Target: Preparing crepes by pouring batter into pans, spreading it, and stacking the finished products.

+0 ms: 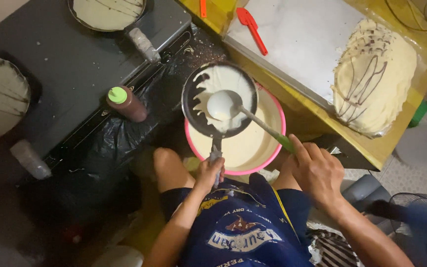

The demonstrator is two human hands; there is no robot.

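Light falls from above onto my white marble slab (302,39), which glares brightest. The dark floor at lower left (50,217) sinks into murky shadow. My right hand (317,173) looks slightly soft, and the wide lens bends the edges.

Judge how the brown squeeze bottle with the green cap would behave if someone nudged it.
The brown squeeze bottle with the green cap stands tall and narrow on the dark stove top, so it would probably tip rather than slide. Its round body would likely roll once down. It looks like soft plastic, so probably not fragile.
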